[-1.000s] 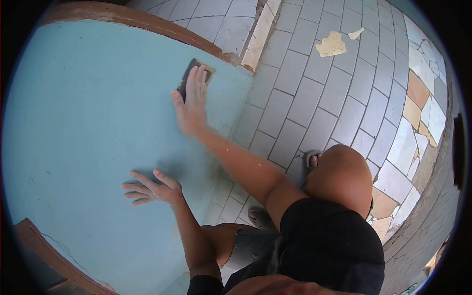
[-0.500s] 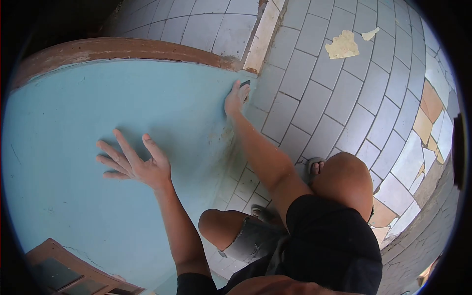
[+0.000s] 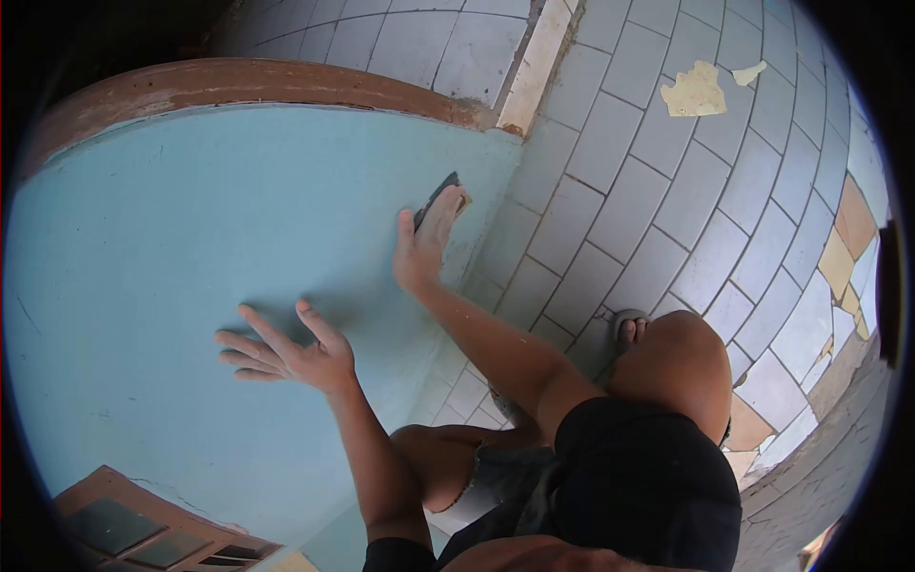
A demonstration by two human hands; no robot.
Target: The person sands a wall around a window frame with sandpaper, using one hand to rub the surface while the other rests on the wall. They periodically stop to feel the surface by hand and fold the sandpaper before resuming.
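Against the light blue wall (image 3: 191, 229), my left hand (image 3: 295, 353) rests with its fingers spread and nothing in it. My right hand (image 3: 424, 238) is up and to the right of it, near the wall's lower corner. It presses a dark, thin sheet (image 3: 438, 197), which looks like sandpaper, flat to the wall. A brownish edge of the sheet shows past the fingertips. The right thumb sticks out on the left side of the sheet.
A brown wooden frame (image 3: 257, 81) borders the wall. Grey floor tiles (image 3: 610, 129) carry torn yellowish scraps (image 3: 695, 91). A brown window frame (image 3: 162, 515) is at lower left. My bent knees and sandalled foot (image 3: 630, 328) are below my right arm.
My right hand has moved with the dark sheet away from the corner, left along the wall. My left hand appears lower in view, still spread. The whole view has shifted slightly.
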